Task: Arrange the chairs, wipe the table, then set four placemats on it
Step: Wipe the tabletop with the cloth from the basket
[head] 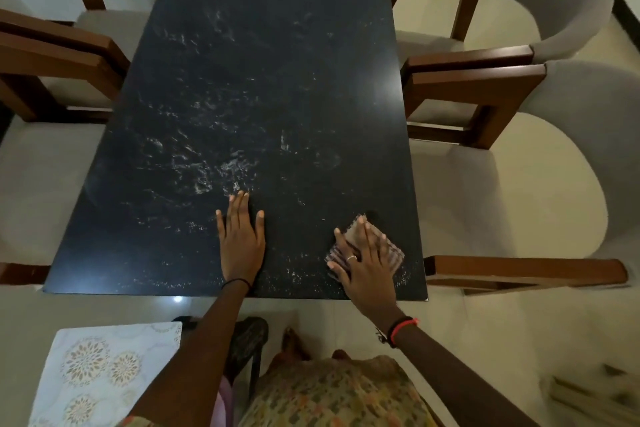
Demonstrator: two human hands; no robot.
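A black stone table [263,55] with whitish smears fills the middle of the view. My left hand [240,239] lies flat on it near the front edge, fingers straight. My right hand [365,263] presses a folded checked cloth [394,251] onto the table near its front right corner, fingers spread over it. A pale placemat [100,371] with flower medallions lies at the lower left, below the table's front edge; what it rests on is hidden.
Two wooden chairs with grey seats stand at the left side [62,55] and two at the right side [485,94], armrests close to the table edges. A pale tiled floor [519,315] surrounds the table. A dark stool-like object [249,340] stands by my legs.
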